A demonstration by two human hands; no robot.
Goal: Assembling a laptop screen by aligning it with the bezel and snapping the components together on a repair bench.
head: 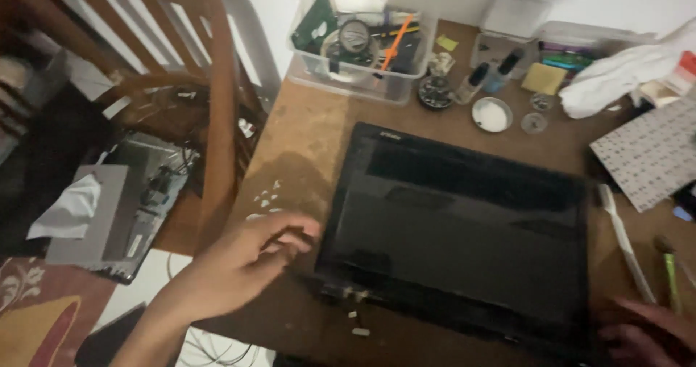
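Observation:
A black laptop screen panel (464,229) lies flat on the brown wooden table (304,142), with a loose hinge and cable at its near left corner (346,292). My left hand (250,262) hovers at the panel's left edge, fingers apart and curled, holding nothing. My right hand (645,331) rests at the panel's near right corner, mostly cut off by the frame edge; what it holds cannot be seen.
A clear plastic box (362,44) of tools stands at the back. Small bottles, a round tin (491,114) and white cloth (616,77) lie behind the panel. A keyboard (652,153), white toothbrush (623,244) and green brush (670,273) sit right. A wooden chair (217,106) stands left.

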